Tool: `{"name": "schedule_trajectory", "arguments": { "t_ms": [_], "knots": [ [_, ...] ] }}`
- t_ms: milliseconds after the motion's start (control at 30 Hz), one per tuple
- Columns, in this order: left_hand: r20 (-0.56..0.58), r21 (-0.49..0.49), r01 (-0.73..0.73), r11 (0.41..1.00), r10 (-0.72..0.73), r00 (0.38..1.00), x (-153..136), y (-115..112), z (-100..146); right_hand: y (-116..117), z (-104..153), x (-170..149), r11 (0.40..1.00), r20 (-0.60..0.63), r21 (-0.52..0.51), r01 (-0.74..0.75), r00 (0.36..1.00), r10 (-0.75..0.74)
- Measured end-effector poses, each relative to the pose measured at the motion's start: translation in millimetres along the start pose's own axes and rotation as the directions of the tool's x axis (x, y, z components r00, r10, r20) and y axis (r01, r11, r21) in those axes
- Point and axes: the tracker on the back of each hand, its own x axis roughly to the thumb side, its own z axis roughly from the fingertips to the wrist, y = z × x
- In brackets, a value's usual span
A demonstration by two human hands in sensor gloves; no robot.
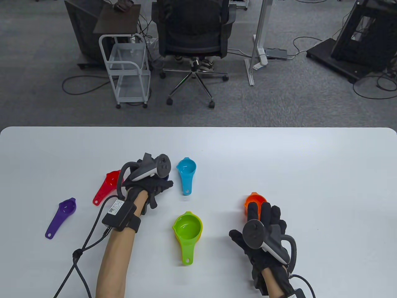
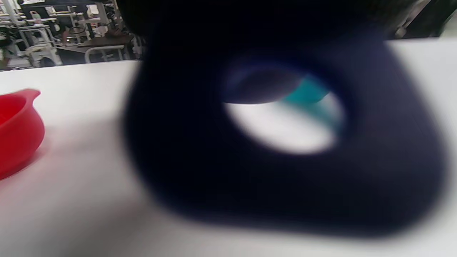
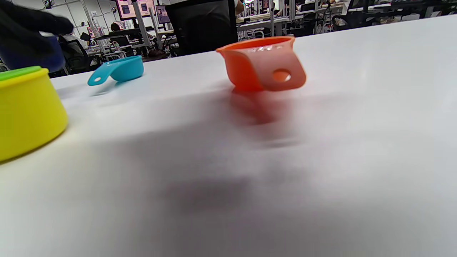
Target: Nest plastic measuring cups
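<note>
A: Where do the cups sit on the white table [image 1: 279, 161]?

B: Spread out. The purple cup [image 1: 62, 215] lies far left, handle toward the near edge. The red cup [image 1: 107, 186] is up and right of it, partly under the left hand [image 1: 149, 183]. The blue cup [image 1: 187, 173] stands just right of that hand, handle toward the person. The green cup [image 1: 187, 231] sits in the middle, nearer the person — it is nested in a yellow cup [image 3: 25, 110], whose rim shows around it.

A: And the orange one?

B: The orange cup [image 1: 252, 201] is on the right, upright on the table, just beyond the right hand [image 1: 263, 236]. From above, the fingertips overlap its near side; the right wrist view shows the cup standing free, its handle with a hole turned toward the camera.

A: How are that hand's fingers?

B: Stretched out and loosely spread, holding nothing.

A: The left hand?

B: From above its fingers curl downward under the tracker. The left wrist view is filled by a blurred dark blue cup handle [image 2: 285, 171] with a hole in it — the hand seems to grip it, though the fingers themselves I cannot tell.
</note>
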Motion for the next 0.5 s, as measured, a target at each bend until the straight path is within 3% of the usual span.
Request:
{"name": "schedule_trajectory", "arguments": {
  "t_ms": [100,233,367,500],
  "knots": [
    [0.042,0.07,-0.044,0.997,0.041,0.998,19.1,8.0,40.1,-0.1,-0.7,1.0,1.0,-0.005,0.007,-0.016,1.0,0.016],
    [0.041,0.141,-0.1,0.985,0.095,0.995,54.1,2.6,89.7,0.0,0.2,2.8,1.0,0.002,0.006,-0.023,1.0,0.023],
    [-0.008,0.144,-0.272,0.952,0.276,0.961,80.7,-12.3,117.2,0.6,1.9,6.2,1.0,0.015,0.015,-0.023,1.0,0.022],
    [-0.063,0.152,-0.254,0.955,0.265,0.962,103.7,-28.3,131.3,0.8,4.4,10.0,0.999,0.02,0.021,-0.025,0.999,0.025]
  ]
}}
